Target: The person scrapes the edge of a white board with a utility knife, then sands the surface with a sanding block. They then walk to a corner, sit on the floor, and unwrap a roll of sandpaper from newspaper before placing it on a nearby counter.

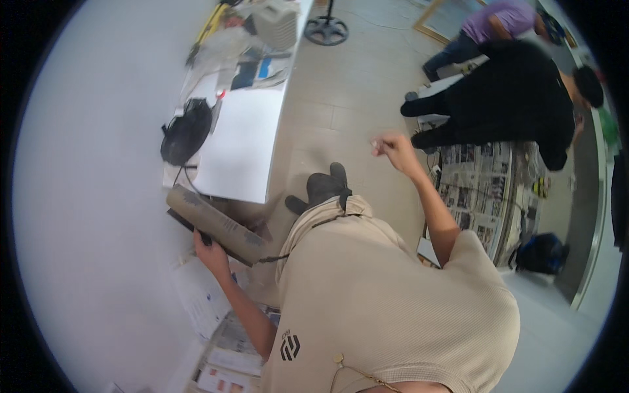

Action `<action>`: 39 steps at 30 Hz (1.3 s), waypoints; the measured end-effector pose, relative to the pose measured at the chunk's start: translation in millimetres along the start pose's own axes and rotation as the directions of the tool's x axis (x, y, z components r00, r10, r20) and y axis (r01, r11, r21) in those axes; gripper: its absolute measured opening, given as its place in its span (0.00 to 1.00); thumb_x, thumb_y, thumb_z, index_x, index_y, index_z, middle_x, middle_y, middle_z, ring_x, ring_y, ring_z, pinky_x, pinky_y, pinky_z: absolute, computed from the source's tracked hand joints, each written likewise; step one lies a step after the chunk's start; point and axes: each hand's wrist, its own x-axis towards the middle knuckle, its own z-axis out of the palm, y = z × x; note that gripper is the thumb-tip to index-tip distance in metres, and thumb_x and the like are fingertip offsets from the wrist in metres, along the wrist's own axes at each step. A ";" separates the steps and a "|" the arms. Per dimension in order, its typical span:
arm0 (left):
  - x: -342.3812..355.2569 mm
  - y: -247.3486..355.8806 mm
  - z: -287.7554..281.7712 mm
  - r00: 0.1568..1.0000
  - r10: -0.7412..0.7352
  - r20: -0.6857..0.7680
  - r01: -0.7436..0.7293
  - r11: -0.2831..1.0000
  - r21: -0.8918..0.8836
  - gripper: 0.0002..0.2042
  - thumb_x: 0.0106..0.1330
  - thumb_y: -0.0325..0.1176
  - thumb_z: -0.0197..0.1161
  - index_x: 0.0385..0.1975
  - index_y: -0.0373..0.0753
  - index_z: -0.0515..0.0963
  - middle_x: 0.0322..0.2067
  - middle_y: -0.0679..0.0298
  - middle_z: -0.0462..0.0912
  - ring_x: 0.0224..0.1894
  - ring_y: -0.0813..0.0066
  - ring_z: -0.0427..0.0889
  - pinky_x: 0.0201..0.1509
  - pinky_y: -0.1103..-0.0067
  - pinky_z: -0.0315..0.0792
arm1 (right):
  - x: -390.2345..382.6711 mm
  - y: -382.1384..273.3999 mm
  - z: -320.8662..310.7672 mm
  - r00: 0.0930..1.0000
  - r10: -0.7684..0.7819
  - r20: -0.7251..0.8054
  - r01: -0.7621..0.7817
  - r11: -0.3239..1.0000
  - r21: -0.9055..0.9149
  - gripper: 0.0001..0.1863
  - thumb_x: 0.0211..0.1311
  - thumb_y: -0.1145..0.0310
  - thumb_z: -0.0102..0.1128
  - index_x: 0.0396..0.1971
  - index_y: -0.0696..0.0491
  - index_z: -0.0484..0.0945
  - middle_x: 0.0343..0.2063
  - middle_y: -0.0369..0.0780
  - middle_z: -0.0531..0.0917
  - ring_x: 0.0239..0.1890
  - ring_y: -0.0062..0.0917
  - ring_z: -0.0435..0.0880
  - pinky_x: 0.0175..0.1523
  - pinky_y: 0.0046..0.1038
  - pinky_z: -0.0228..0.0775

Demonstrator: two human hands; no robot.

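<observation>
My left hand (211, 252) is at the wall side, below the white table's near end. Its fingers are closed on the dark edge of a long, rounded, grey-brown object (219, 219) with worn patches, whose exact kind I cannot make out. The object tilts down toward my body, and a dark cord or strap shows at its lower end. My right hand (391, 147) is raised in front of me to the right, over the floor. Its fingers are curled together; a small pale spot shows at the tips, too blurred to name.
A white table (242, 157) on the left bears a black round device (187, 131), plastic wrapping and a pale plastic machine (275, 25). At right, a person in black (504, 98) leans over a newspaper-covered surface (475, 190); another in purple (501, 23) bends beyond. A round stand base (326, 31) is ahead.
</observation>
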 end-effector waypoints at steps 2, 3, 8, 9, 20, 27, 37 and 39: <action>46.9 -5.7 29.9 0.993 0.042 0.109 -0.047 0.998 0.044 0.21 0.71 0.24 0.60 0.64 0.28 0.73 0.61 0.49 0.80 0.63 0.60 0.78 0.70 0.71 0.66 | -55.2 46.7 -7.3 0.988 0.103 -0.114 -0.094 0.992 0.087 0.08 0.68 0.81 0.55 0.35 0.64 0.85 0.31 0.39 0.87 0.36 0.21 0.86 0.47 0.26 0.81; 72.1 -17.4 44.0 0.986 0.068 0.153 -0.080 0.994 0.069 0.22 0.71 0.24 0.60 0.64 0.28 0.73 0.61 0.48 0.80 0.63 0.58 0.78 0.71 0.70 0.65 | -88.3 48.8 1.4 0.960 0.205 -0.192 -0.152 0.954 0.257 0.08 0.67 0.82 0.55 0.32 0.64 0.85 0.31 0.38 0.87 0.37 0.21 0.86 0.48 0.26 0.81; 202.5 -87.5 135.8 0.992 0.075 0.102 -0.083 0.994 0.077 0.26 0.73 0.33 0.62 0.67 0.27 0.69 0.64 0.41 0.76 0.67 0.46 0.74 0.72 0.65 0.65 | -202.7 84.3 32.1 0.914 0.368 -0.171 -0.320 0.913 0.253 0.11 0.69 0.67 0.64 0.35 0.60 0.86 0.32 0.38 0.87 0.35 0.21 0.85 0.44 0.26 0.77; 216.6 -85.4 157.0 0.990 0.018 0.139 -0.019 1.000 0.009 0.28 0.73 0.35 0.62 0.69 0.26 0.67 0.64 0.39 0.75 0.68 0.45 0.73 0.73 0.65 0.64 | -221.0 85.9 37.7 0.926 0.352 -0.135 -0.320 0.923 0.212 0.08 0.72 0.70 0.62 0.36 0.59 0.85 0.33 0.36 0.85 0.35 0.20 0.85 0.46 0.26 0.79; 235.7 -32.0 182.5 0.940 0.137 0.314 -0.210 0.955 0.212 0.37 0.71 0.43 0.67 0.76 0.38 0.59 0.74 0.26 0.49 0.77 0.29 0.48 0.80 0.57 0.47 | -281.1 2.5 46.8 0.759 0.455 -0.466 -0.231 0.857 0.460 0.15 0.68 0.71 0.54 0.21 0.60 0.79 0.26 0.40 0.84 0.30 0.25 0.84 0.39 0.29 0.76; 177.6 71.4 209.5 0.764 0.479 0.434 -0.571 0.814 0.106 0.30 0.72 0.46 0.66 0.68 0.37 0.70 0.74 0.34 0.55 0.77 0.39 0.54 0.78 0.55 0.50 | -225.8 13.8 12.1 0.722 0.495 -0.483 -0.082 0.755 0.651 0.12 0.72 0.75 0.56 0.32 0.66 0.83 0.29 0.40 0.82 0.28 0.23 0.82 0.40 0.27 0.77; 146.2 183.2 211.9 0.780 0.355 0.515 -0.389 0.920 -0.045 0.20 0.73 0.42 0.65 0.62 0.44 0.78 0.75 0.49 0.62 0.75 0.50 0.63 0.73 0.54 0.62 | -169.5 40.5 -44.1 0.764 0.459 -0.455 -0.165 0.819 0.549 0.11 0.69 0.84 0.57 0.45 0.66 0.86 0.46 0.48 0.85 0.41 0.30 0.89 0.50 0.28 0.83; 159.9 166.1 204.7 0.789 0.381 0.482 -0.443 0.896 0.018 0.20 0.71 0.40 0.66 0.60 0.42 0.80 0.72 0.48 0.67 0.74 0.50 0.65 0.72 0.63 0.64 | -171.1 59.8 -43.4 0.767 0.462 -0.445 -0.168 0.814 0.556 0.12 0.67 0.85 0.56 0.45 0.67 0.86 0.46 0.47 0.84 0.42 0.31 0.89 0.52 0.29 0.84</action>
